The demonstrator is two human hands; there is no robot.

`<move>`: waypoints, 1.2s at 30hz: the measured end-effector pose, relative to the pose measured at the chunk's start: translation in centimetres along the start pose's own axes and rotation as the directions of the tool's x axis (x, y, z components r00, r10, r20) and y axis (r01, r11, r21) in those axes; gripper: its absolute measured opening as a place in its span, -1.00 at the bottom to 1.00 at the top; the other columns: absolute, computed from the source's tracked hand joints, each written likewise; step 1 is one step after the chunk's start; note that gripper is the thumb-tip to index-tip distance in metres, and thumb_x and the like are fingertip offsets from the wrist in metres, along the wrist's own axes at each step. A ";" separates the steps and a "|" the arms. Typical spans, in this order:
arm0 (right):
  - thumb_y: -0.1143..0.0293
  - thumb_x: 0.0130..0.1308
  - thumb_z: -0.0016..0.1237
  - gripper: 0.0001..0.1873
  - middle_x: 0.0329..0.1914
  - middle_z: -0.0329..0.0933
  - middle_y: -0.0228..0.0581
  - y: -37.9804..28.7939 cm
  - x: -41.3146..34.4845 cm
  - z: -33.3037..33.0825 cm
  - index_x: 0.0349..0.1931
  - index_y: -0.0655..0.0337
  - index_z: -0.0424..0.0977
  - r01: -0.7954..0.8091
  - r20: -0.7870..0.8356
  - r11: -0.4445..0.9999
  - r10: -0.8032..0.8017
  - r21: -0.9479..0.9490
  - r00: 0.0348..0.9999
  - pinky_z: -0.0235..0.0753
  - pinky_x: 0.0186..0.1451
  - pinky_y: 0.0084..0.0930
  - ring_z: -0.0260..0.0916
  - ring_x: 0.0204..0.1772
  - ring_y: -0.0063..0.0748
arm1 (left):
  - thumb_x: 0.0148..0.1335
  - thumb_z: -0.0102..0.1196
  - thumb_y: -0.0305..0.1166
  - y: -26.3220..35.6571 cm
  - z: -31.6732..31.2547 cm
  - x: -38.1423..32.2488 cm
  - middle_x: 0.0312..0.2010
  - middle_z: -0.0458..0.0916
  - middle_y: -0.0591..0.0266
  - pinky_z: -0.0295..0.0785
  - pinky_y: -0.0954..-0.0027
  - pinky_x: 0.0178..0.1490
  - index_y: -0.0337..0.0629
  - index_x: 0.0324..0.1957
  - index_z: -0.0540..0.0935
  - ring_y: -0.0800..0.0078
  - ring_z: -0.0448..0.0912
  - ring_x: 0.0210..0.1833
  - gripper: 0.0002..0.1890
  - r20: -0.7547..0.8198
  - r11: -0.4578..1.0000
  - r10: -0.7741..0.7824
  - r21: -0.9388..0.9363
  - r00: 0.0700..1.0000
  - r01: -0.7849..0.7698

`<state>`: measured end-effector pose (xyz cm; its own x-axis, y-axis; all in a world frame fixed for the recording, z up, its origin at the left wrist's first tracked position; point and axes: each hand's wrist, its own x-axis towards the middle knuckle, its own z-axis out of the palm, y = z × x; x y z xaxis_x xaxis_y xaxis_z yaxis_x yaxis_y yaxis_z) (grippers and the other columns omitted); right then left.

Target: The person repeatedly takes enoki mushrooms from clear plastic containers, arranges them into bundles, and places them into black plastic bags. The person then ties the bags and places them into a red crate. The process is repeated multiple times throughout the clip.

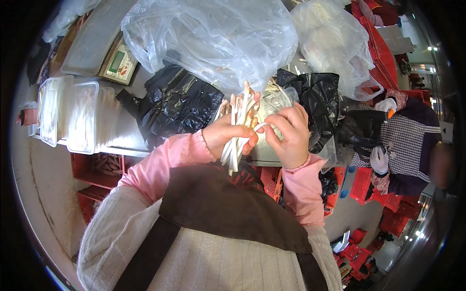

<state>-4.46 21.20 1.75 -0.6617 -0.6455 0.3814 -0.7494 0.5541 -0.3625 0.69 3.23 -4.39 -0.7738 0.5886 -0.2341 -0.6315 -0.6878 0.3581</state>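
Observation:
My left hand (230, 135) grips a bunch of slender white stalks (236, 145) with pinkish-brown tips. The tips point away from me, and the cut ends hang below my fingers. Beside the bunch, my right hand (289, 134) pinches one curved white stalk (260, 126) between thumb and fingers; its other end meets the bunch at my left thumb. Just past my hands, a clear plastic tray (282, 97) on the worktable has more stalks (272, 86) by it. Black plastic bags (180, 100) lie on both sides of the hands.
Large clear plastic bags (218, 32) cover the table's far side. Stacked clear containers (83, 116) stand at the left, near a weighing scale (120, 62). Red crates (96, 169) sit under the table. On the right, a person in white gloves (379, 160) holds a black bag (360, 127).

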 end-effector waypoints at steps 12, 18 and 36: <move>0.40 0.23 0.03 -0.50 0.10 0.37 -0.07 6.5 -2.7 1.7 0.19 0.27 0.29 -0.415 -0.275 0.906 0.422 0.087 0.864 0.31 0.13 -0.47 0.36 0.07 -0.35 | 0.10 0.10 -0.51 -0.5 0.0 0.5 -0.53 0.48 0.14 0.40 0.44 -0.45 -0.30 -0.09 0.37 0.41 0.47 -0.52 -0.68 -0.048 1.000 0.022 0.007 0.999 -0.022; 0.33 0.40 -0.20 -0.59 0.09 0.38 -0.15 1.8 -6.3 5.6 0.21 0.26 0.25 -0.616 0.336 0.262 0.651 0.743 0.681 0.40 0.04 -0.48 0.40 0.04 -0.40 | 0.06 0.11 -0.57 -0.3 -2.4 1.7 -0.53 0.53 0.23 0.44 0.49 -0.46 -0.31 -0.25 0.48 0.47 0.51 -0.56 -0.82 -0.286 0.955 0.282 0.176 0.916 -0.239; 0.51 0.22 -0.08 -0.88 -0.41 0.46 -0.31 4.2 -10.7 15.0 -0.25 0.25 0.33 -0.755 0.315 0.388 0.736 0.529 0.599 0.37 -0.48 -0.59 0.37 -0.48 -0.59 | -0.08 0.18 -0.48 -4.7 -7.9 0.8 0.06 0.38 -0.11 0.27 0.34 0.18 -0.37 0.28 0.06 0.16 0.38 0.15 -0.15 -0.181 0.395 0.562 0.916 0.807 -0.069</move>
<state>-0.19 22.60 -16.59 -0.9410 -0.1442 -0.3061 0.2209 0.4236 -0.8785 2.66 3.56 -13.44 -0.9884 0.0116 -0.1515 -0.1502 0.0766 0.9857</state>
